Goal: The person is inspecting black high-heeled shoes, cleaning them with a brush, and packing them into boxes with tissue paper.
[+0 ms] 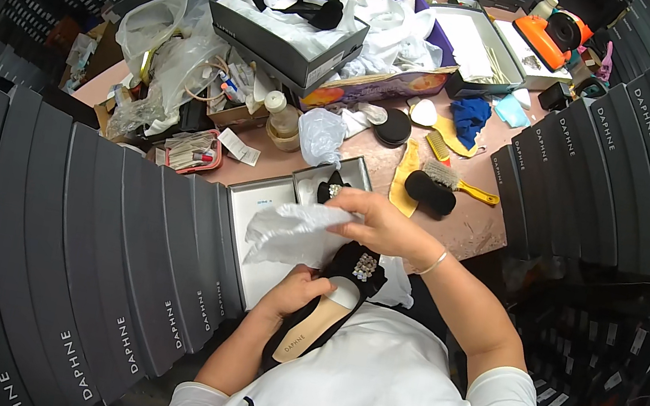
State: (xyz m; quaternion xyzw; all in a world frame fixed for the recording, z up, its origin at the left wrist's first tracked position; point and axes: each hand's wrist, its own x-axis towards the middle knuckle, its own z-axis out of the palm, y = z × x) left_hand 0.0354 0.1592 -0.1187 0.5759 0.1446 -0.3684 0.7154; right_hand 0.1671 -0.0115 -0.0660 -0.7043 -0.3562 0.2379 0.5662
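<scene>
A black shoe with a beige insole and a cluster of clear stones on its front is tilted close to my body. My left hand is closed on its side, the thumb over the inner edge. Above it, my right hand pinches a crumpled sheet of white tissue paper, which hangs out to the left. Behind my right fingers, part of a second black shoe with stones shows in an opened shoebox. The white inside of the box shows to the left of the paper.
Tall rows of dark shoeboxes stand at left and right. On the pink table lie a brush with a yellow handle, a black pad, and a bottle. Farther back are another shoebox and an orange device.
</scene>
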